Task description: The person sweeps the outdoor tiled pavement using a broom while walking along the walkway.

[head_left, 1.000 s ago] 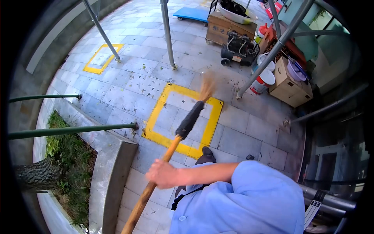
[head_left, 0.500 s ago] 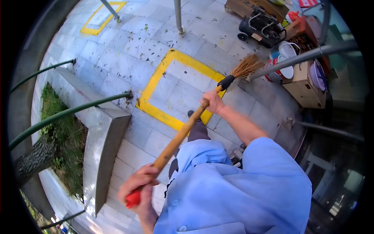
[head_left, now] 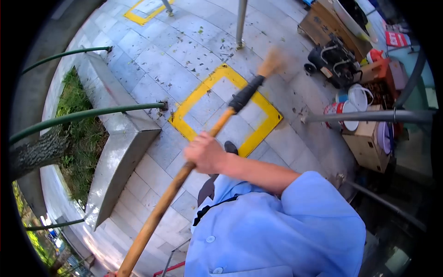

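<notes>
My right hand (head_left: 205, 152) is closed around the wooden handle of a broom (head_left: 159, 214), about midway along it. The handle slants from the lower left up toward the upper right. Near its top is a black wrapped collar (head_left: 247, 94), and beyond that the straw bristles (head_left: 273, 62) are smeared by motion. They are over or near the far corner of a yellow painted rectangle (head_left: 184, 117) on the paving; I cannot tell whether they touch the ground. The handle's lower end runs to the bottom edge of the view, and my left hand is out of sight there.
Scattered leaves lie on the grey paving (head_left: 177, 64). A stone planter (head_left: 115, 161) with grass and green rails (head_left: 87, 117) stands left. At right are a metal rail (head_left: 369, 116), an air compressor (head_left: 334, 62), buckets (head_left: 357, 97) and a wooden box (head_left: 369, 147).
The broom head has swung left and away from the rail. My right hand has moved left and down with the handle. My left hand, earlier on the handle's red end, has left the view.
</notes>
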Demonstrator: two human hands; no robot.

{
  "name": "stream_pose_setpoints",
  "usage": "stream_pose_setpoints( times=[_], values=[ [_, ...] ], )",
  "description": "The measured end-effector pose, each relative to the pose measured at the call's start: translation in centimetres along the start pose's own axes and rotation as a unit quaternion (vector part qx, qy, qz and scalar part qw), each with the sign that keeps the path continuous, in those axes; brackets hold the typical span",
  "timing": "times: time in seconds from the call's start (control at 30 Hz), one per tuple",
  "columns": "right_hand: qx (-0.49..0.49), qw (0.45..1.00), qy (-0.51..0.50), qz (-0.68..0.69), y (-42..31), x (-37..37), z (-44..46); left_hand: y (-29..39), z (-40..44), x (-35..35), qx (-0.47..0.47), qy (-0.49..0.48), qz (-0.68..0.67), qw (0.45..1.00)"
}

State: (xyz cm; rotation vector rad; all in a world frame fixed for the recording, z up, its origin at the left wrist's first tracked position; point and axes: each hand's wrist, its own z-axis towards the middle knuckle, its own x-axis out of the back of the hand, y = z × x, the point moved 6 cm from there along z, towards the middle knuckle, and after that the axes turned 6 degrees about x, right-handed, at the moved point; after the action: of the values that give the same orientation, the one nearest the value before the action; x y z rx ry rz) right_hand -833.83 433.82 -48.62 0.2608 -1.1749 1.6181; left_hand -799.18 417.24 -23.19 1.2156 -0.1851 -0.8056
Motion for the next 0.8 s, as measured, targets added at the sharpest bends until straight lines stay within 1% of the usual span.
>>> stream_pose_setpoints(
  times=[0.03,0.07,0.1,0.13,0.17,0.2,0.23,0.27,0.33,0.4,0.47,0.53,0.57,0.63,0.67,0.7,0.73,0.77,0.8],
  values=[
    [-0.006,0.999,-0.044,-0.022,1.8,0.1,-1.5,-2.6,-0.5,-0.2,0.029,0.053,0.034,0.998],
    [-0.015,0.995,-0.088,-0.04,4.0,0.1,-3.4,-4.9,-1.7,3.7,0.1,0.011,0.0,0.995],
    [-0.044,0.994,-0.091,-0.042,6.5,0.6,-5.4,-8.7,-2.0,1.1,0.16,-0.019,0.001,0.987],
    [-0.046,0.993,-0.102,-0.046,8.7,1.8,-6.8,-11.5,-2.5,-2.2,0.178,0.072,0.075,0.979],
    [-0.068,0.989,-0.117,-0.06,11.5,2.4,-8.2,-14.1,-2.4,-5.8,0.149,0.091,0.123,0.977],
    [-0.076,0.987,-0.119,-0.07,14.4,3.1,-9.4,-16.3,-2.5,-9.1,0.15,-0.016,0.06,0.987],
    [-0.085,0.986,-0.126,-0.075,16.6,3.0,-9.7,-17.0,-2.4,-12.6,0.15,-0.052,0.068,0.985],
    [-0.067,0.986,-0.137,-0.065,17.6,2.5,-8.8,-17.1,-2.6,-15.3,0.155,-0.09,0.078,0.981],
    [-0.081,0.988,-0.121,-0.052,20.1,2.6,-6.5,-17.5,-3.3,-16.4,0.158,-0.063,0.1,0.98],
    [-0.05,0.99,-0.124,-0.032,21.7,1.6,-3.7,-18.3,-3.7,-17.2,0.151,-0.045,0.116,0.981],
    [0.007,0.994,-0.11,-0.025,21.8,1.0,-1.7,-17.7,-5.0,-15.9,0.13,0.005,0.161,0.978],
    [0.045,0.996,-0.08,-0.01,19.7,2.5,0.4,-15.0,-5.5,-15.7,0.05,0.023,0.153,0.987],
    [0.056,0.996,-0.072,0.0,17.9,3.5,0.8,-13.3,-6.4,-14.2,0.044,0.027,0.147,0.988],
    [0.054,0.992,-0.118,-0.009,15.3,4.6,0.3,-10.6,-6.8,-13.3,0.037,0.039,0.151,0.987],
    [0.061,0.992,-0.106,0.008,14.4,4.9,-0.5,-10.2,-6.7,-13.2,0.059,0.079,0.132,0.986],
    [0.054,0.989,-0.138,0.01,14.0,4.7,-1.7,-9.8,-7.2,-13.1,0.08,0.123,0.115,0.982],
    [0.05,0.985,-0.167,0.014,14.0,4.3,-3.3,-10.3,-7.4,-13.3,0.091,0.142,0.074,0.983],
    [0.05,0.979,-0.196,0.021,14.1,3.3,-4.5,-10.6,-7.7,-13.4,0.094,0.164,0.08,0.979],
    [0.079,0.975,-0.202,0.04,13.7,2.3,-5.0,-10.9,-7.8,-13.7,0.095,0.186,0.085,0.974]
  ],
)
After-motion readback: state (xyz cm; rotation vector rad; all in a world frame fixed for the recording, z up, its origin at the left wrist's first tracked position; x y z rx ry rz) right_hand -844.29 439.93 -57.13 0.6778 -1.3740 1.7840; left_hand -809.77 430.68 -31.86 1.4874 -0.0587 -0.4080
